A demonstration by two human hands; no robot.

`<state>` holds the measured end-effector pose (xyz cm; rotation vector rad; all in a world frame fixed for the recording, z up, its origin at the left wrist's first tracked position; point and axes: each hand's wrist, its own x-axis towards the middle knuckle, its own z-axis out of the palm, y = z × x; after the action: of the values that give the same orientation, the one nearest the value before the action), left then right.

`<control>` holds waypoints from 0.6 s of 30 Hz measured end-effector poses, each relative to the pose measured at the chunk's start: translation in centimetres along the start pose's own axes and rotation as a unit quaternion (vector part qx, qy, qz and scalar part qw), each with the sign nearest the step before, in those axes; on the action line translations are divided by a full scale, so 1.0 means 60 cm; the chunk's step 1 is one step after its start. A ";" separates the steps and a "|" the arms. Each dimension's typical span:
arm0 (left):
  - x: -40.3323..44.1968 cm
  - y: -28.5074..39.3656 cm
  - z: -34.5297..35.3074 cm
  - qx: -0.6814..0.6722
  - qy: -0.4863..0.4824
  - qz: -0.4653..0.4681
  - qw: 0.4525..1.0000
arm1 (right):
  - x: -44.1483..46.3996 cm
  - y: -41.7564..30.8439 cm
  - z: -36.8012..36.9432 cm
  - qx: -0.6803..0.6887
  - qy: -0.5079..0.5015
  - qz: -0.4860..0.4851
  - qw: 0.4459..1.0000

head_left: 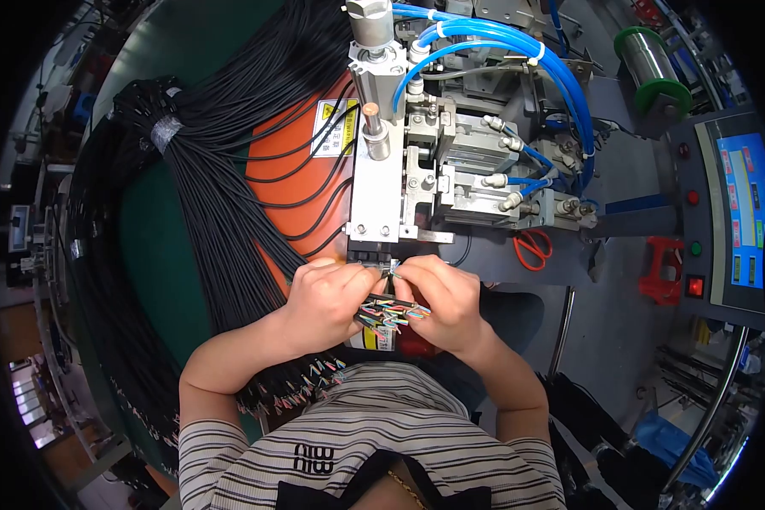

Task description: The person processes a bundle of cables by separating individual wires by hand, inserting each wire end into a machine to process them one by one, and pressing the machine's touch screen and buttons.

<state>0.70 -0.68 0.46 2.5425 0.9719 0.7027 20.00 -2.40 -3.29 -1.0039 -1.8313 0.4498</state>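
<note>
At the front end of the machine's white metal plate [374,200], my left hand [327,297] and my right hand [444,299] meet with fingertips almost touching. The left is closed in a pinch on a black cable end, and the right pinches the thin wires at its tip; the fingers partly hide both. Just above the fingertips is a small dark fixture [367,252]. Below them, between the palms, several stripped cable ends [389,314] fan out, showing coloured wires.
A thick bundle of black cables [208,212] lies to the left, with single cables crossing an orange surface [289,191]. Blue air hoses [561,76] arch over the cylinders. Red-handled scissors [533,251] lie right of the machine. A control panel [731,212] and wire spool [652,72] stand farther right.
</note>
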 end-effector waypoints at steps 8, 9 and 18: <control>0.003 0.004 -0.001 0.039 -0.012 -0.005 0.999 | -0.008 0.000 -0.002 0.011 -0.067 0.109 0.992; 0.006 0.004 -0.002 0.039 -0.003 0.001 0.999 | -0.007 0.001 -0.002 0.018 -0.060 0.118 0.991; 0.001 -0.001 -0.005 0.026 -0.043 0.007 0.999 | -0.015 0.004 0.012 0.020 -0.023 0.136 0.990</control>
<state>0.54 -0.53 0.72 2.6028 0.9561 0.5755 19.65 -2.88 -4.29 -1.2296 -1.7243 0.6762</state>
